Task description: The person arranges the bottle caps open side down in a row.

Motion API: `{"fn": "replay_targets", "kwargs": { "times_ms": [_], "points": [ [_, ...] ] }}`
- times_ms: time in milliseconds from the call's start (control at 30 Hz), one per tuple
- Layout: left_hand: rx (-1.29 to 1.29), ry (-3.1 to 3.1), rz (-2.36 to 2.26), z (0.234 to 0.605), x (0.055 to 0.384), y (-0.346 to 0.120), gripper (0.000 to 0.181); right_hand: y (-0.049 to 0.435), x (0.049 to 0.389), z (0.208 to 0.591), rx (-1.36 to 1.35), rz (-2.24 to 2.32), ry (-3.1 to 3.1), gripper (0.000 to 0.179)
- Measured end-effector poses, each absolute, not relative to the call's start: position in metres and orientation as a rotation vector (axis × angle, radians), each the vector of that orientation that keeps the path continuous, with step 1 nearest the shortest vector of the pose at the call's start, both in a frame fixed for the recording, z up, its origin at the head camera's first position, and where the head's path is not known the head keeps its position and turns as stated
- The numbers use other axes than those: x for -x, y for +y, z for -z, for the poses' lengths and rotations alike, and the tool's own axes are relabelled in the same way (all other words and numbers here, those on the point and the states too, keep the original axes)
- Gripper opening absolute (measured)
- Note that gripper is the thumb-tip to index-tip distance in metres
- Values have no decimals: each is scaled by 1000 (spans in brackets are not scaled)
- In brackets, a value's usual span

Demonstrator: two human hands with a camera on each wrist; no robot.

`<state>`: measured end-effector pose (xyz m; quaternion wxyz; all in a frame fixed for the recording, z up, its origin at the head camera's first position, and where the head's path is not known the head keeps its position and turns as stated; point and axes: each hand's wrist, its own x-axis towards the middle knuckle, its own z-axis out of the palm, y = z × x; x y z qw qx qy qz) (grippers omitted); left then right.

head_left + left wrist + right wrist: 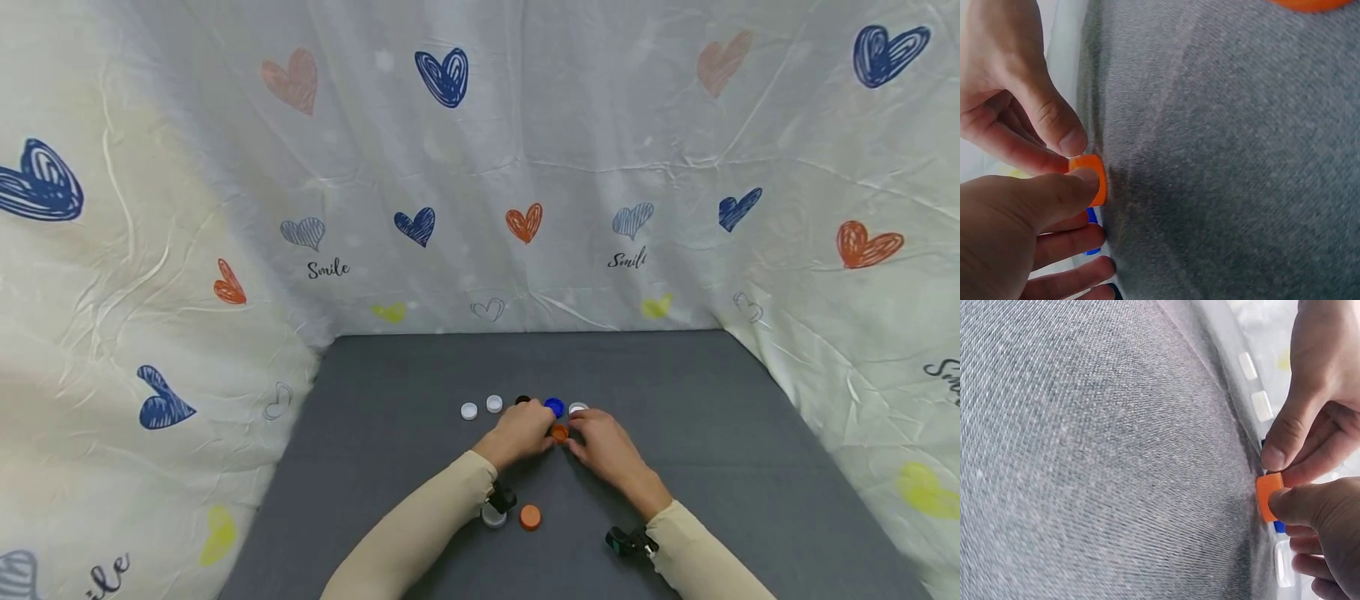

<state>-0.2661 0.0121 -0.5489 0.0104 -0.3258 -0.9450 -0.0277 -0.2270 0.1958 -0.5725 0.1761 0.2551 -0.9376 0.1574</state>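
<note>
An orange bottle cap [559,432] is between the fingertips of both hands, low over the grey table. My left hand [525,429] pinches its left side, the thumb lying across the cap [1089,161] in the left wrist view. From the other side my right hand [606,448] pinches it too, with its thumb over the edge of the cap [1266,499] in the right wrist view. Just behind stands a blue cap [555,407], partly hidden by the left fingers. A dark cap [522,400] shows beyond the left hand, and a white cap [578,407] beyond the right fingers.
Two white caps [468,411] lie left of the dark cap, along the same row. Nearer the person, a grey-white cap [494,517] sits partly under the left wrist camera, beside another orange cap [530,517]. A heart-patterned curtain [487,167] surrounds the grey table [390,392].
</note>
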Motion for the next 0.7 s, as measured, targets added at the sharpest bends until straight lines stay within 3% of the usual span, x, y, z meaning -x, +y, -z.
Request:
{"fn": "replay_targets", "kwargs": {
  "times_ms": [333, 700],
  "points": [
    [1007, -2891, 52, 553, 266, 15, 17, 193, 226, 576, -697, -448, -2650, 20],
    [1140, -2743, 191, 537, 262, -4, 12, 193, 216, 554, -677, -576, -2584, 26]
  ]
}}
